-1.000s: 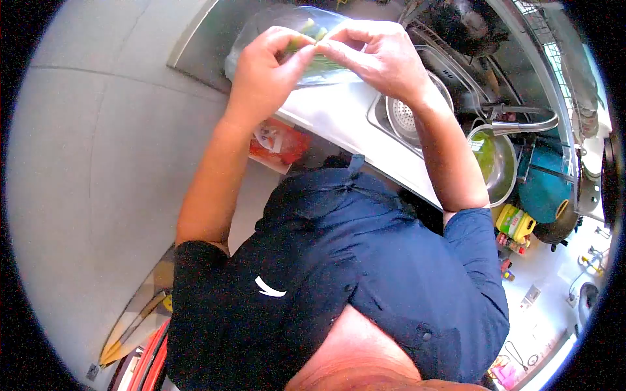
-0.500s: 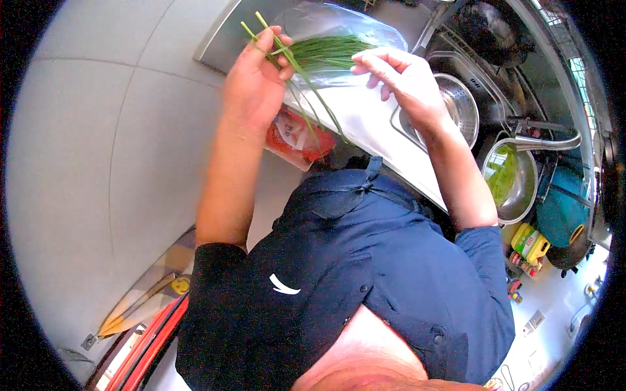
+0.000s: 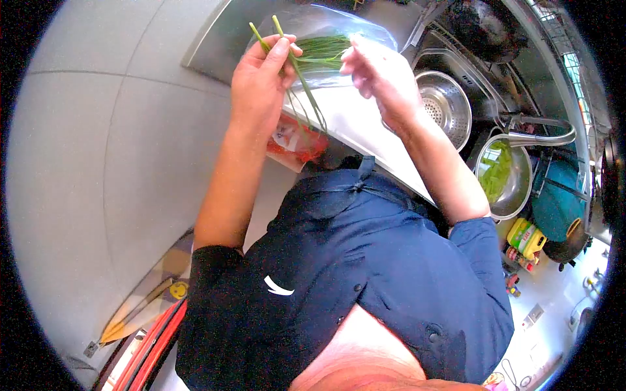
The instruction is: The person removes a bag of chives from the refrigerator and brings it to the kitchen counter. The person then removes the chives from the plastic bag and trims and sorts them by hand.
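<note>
A few long green chives (image 3: 305, 88) are pinched between the thumb and fingers of my left hand (image 3: 264, 72). Their pale cut ends point up and their leaves droop past the counter edge. Behind them, a bundle of chives (image 3: 323, 49) lies in a clear plastic bag (image 3: 372, 29) on the white counter (image 3: 365, 120). Over the bag's right side, my right hand (image 3: 381, 78) has its fingers bent and drawn together near the bundle. A thin pale stem reaches toward those fingertips; whether they grip it is hard to make out.
Right of the counter, a steel colander (image 3: 447, 107) sits at the sink. A steel bowl (image 3: 505, 176) with cut green vegetable pieces stands below the faucet (image 3: 548, 137). A red package (image 3: 297, 143) is under the counter edge. A yellow bottle (image 3: 527, 240) stands farther right.
My left hand has shifted slightly right and down with the chives. My right hand has turned and moved a little left and up, its fingers more bent. The whole view has shifted slightly.
</note>
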The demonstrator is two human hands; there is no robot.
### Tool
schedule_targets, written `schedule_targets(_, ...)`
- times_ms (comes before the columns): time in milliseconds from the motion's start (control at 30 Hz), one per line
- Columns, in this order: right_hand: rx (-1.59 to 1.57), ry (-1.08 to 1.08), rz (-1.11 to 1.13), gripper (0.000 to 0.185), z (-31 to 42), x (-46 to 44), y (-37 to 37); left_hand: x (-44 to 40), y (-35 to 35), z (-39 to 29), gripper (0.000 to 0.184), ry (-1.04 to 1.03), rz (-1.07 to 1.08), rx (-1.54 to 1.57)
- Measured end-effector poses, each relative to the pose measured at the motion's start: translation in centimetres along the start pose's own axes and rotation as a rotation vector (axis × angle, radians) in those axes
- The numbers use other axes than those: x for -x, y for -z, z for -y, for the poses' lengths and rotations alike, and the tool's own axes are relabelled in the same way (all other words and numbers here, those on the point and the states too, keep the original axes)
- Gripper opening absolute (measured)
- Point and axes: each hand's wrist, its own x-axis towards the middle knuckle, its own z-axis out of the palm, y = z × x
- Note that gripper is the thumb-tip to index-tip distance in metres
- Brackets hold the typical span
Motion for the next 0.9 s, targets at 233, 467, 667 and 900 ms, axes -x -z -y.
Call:
schedule_targets(233, -0.003, 0.217, -0.051, 0.034, 0.1, -0.4, 0.7, 0.0, 0.3, 0.2, 0.017, 0.01, -0.014, -0.013)
schedule_targets(467, 0.415, 0.698, 0.04, 0.025, -0.9, -0.7, 0.8, -0.1, 0.0, -0.1, 0.017, -0.005, -0.014, -0.046)
schedule_targets(667, 0.523, 0.633, 0.064, 0.018, -1.1, 0.2, 1.2, -0.4, 0.3, -0.2, 0.018, -0.003, -0.007, -0.051)
schedule_targets(900, 0.559, 0.626, 0.068, 0.016, -1.3, 0.5, 0.0, -0.1, -0.3, -0.2, 0.019, -0.007, -0.054, -0.014)
